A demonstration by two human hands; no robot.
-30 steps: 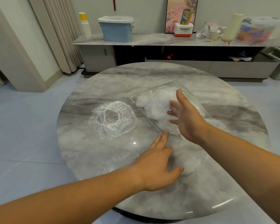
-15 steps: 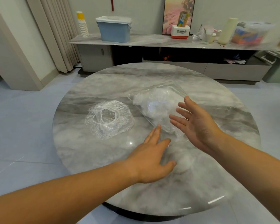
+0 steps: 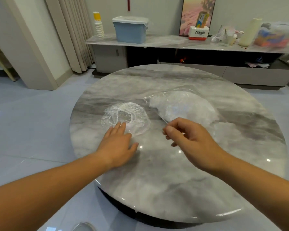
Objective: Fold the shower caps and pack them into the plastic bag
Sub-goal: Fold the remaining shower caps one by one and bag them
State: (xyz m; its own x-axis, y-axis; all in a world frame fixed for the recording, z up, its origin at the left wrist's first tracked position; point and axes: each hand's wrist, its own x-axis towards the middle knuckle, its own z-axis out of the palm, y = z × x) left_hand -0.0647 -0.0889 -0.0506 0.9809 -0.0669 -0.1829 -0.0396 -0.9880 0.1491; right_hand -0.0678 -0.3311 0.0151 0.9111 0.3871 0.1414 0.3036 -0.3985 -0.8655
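My left hand [image 3: 117, 144]: spread flat and wide, palm down, fingers straight; my fingertips [image 3: 119, 126] touch the near rim of the loose shower cap; I grip nothing with it.
My right hand [image 3: 188, 139]: fingers curled in; my thumb and forefinger pinch the near corner of the plastic bag, its clear film lifted just off the marble there.
Shower cap [image 3: 126, 116]: clear and crinkled; lying opened out in a rough round, elastic opening upward; it sits on the table to the left of the bag, near it; I cannot tell whether the two touch.
Plastic bag [image 3: 183, 105]: transparent; lying on the far right part of the table, beyond my right hand; a white bundle of caps [image 3: 167, 105] shows through it, inside.
Table [image 3: 157, 177]: round, grey marble, glossy; both forearms reach over its near edge.
Sideboard [image 3: 173, 41]: along the far wall; a blue tub [image 3: 130, 31], a stack of paper cups [image 3: 98, 25] and a red-and-white Panasonic box [image 3: 198, 33] stand on it.
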